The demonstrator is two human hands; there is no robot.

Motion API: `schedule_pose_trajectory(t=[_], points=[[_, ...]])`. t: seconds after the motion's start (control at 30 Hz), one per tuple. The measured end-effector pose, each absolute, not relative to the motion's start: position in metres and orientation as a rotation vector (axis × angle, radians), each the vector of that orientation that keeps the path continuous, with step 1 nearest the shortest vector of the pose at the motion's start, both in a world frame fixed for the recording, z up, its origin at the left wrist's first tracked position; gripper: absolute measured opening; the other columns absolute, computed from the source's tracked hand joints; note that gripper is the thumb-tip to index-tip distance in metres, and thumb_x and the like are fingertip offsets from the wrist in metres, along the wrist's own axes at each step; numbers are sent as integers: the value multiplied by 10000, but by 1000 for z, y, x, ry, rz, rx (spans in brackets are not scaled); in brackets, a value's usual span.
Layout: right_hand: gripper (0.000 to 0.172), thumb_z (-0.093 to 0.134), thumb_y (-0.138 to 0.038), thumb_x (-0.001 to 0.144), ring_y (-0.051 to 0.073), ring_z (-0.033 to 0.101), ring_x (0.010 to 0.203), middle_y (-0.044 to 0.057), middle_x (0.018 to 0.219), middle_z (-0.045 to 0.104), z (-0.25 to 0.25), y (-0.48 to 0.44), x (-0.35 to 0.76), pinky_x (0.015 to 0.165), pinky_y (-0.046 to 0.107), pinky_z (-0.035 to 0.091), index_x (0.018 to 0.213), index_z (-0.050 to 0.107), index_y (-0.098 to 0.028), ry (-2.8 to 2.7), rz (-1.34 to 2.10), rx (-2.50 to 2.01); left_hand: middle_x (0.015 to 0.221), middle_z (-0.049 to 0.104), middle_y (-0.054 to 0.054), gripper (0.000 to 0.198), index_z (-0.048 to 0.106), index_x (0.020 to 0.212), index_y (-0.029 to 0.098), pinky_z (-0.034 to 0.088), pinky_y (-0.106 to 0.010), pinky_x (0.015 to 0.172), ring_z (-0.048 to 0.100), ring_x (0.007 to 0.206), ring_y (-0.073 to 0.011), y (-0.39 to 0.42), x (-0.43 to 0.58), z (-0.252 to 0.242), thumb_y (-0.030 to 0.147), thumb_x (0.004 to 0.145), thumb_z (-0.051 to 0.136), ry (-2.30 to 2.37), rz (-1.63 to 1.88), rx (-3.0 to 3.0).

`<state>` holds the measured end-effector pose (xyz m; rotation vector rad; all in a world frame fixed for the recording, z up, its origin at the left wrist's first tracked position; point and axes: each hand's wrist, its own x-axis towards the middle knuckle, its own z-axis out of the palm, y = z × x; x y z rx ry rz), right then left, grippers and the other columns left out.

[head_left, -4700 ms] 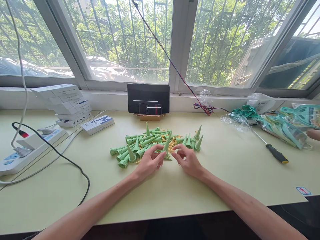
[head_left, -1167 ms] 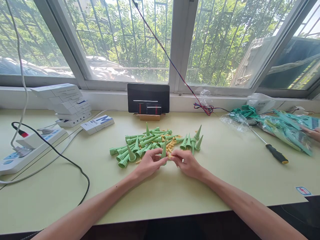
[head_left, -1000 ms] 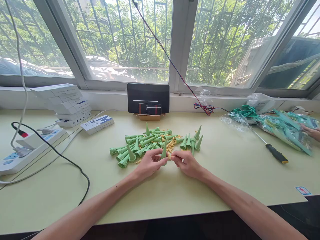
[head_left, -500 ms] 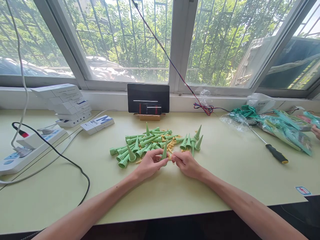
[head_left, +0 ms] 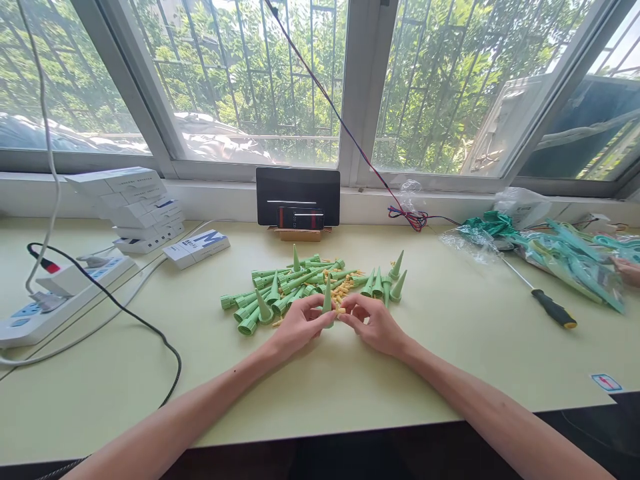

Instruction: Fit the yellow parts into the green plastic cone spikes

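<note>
A pile of green plastic cone spikes [head_left: 295, 285] lies on the pale green table [head_left: 150, 373], with small yellow pieces [head_left: 344, 291] scattered among them. My left hand [head_left: 299, 324] is closed around one green cone [head_left: 327, 297], held upright with its tip up. My right hand [head_left: 373, 323] pinches at the base of that cone; what is between its fingertips is too small to name. Three cones [head_left: 384, 283] stand upright just beyond my right hand.
A power strip [head_left: 55, 299] with a black cable [head_left: 145, 328] lies at the left, beside stacked white boxes [head_left: 131, 208]. A dark tablet [head_left: 298, 196] leans on the sill. A screwdriver [head_left: 545, 301] and plastic bags [head_left: 560, 252] lie at the right, where another person's hand [head_left: 631, 269] shows.
Both hands stayed at the front of the pile on one upright cone. My right fingers shifted slightly at its base. The other person's hand moved among the bags at the far right.
</note>
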<state>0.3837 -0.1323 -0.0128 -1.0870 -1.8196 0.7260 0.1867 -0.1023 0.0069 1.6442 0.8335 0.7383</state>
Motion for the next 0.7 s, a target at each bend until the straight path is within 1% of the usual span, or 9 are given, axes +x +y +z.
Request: schedule_pose_trajectory(t=[0.23,0.43,0.53,0.7], points=[[189,592,-370,900,112,474,551,-14,677,544,-11,-133,383,532,241,419,877,579,-183,-1827,735,-1090,567,391,60,323,612,909,144,227,-199,413,338,456,-66,-103,187,7,463,857,619,806,724,1649],[153,584,-320,897,114,460,576,-1,704,559,-13,-132,383,537,240,392,852,569,-175,-1838,756,-1049,611,450,46,306,637,935,140,252,-188,417,349,477,-63,-102,186,8,434,848,633,795,712,1637],[151,570,-294,900,106,424,565,-8,681,536,-14,-132,384,528,235,362,811,565,-171,-1852,761,-1027,626,475,39,290,655,947,134,280,-182,434,364,493,-61,-103,186,10,406,847,642,780,720,1638],[164,562,-259,898,98,374,543,-27,627,490,-13,-132,384,515,231,315,759,555,-171,-1895,729,-1011,638,511,28,263,673,929,124,275,-180,436,358,482,-52,-103,186,11,372,845,651,767,725,1652]])
